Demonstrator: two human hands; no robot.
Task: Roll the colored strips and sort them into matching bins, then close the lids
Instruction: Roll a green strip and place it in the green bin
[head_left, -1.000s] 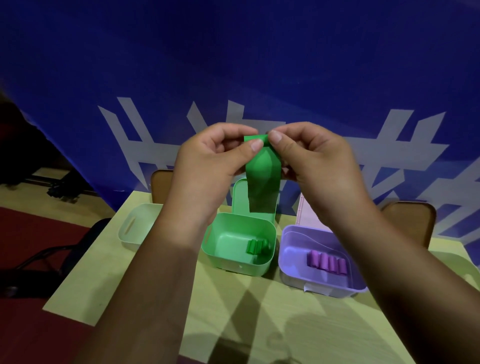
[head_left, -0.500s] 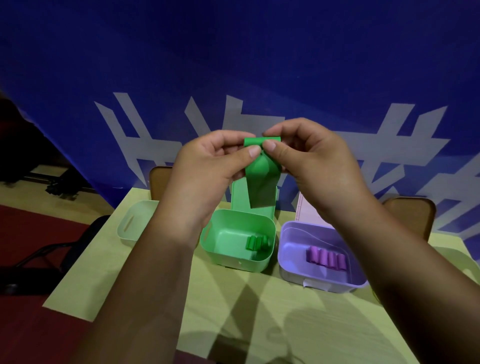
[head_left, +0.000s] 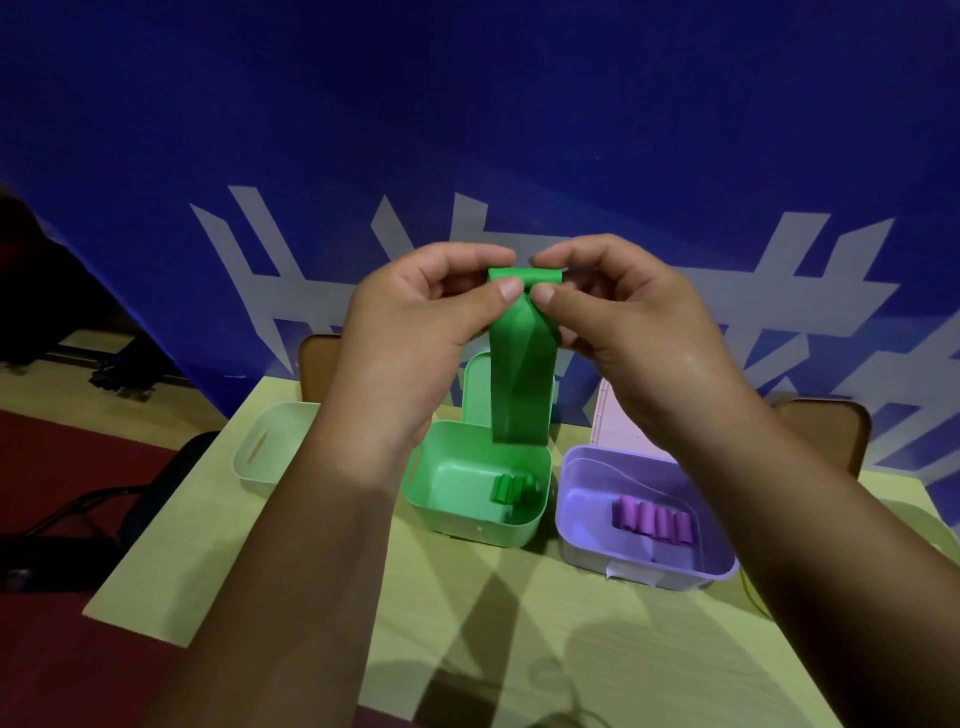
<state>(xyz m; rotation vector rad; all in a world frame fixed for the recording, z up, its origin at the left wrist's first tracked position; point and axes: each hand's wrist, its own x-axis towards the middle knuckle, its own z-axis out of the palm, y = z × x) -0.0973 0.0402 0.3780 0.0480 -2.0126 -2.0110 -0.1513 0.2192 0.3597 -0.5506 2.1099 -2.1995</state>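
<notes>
A green strip (head_left: 521, 379) hangs in the air above the green bin (head_left: 475, 525), its top end curled into a small roll. My left hand (head_left: 415, 332) and my right hand (head_left: 628, 332) both pinch that rolled top between thumb and fingers. The green bin stands open with its lid (head_left: 475, 387) upright behind it and a few green rolls (head_left: 511, 488) inside. To its right the purple bin (head_left: 587, 540) holds several purple rolls (head_left: 652, 522), its pale lid (head_left: 615, 421) raised at the back.
A white bin (head_left: 262, 452) sits at the table's left, partly behind my left arm. Another pale bin edge (head_left: 930, 525) shows at the far right. Two brown chair backs (head_left: 314, 364) stand behind the yellow-green table (head_left: 519, 623), before a blue banner.
The rolled top of the green strip has widened between my fingertips, and both hands have spread slightly apart. The view has tilted a little.
</notes>
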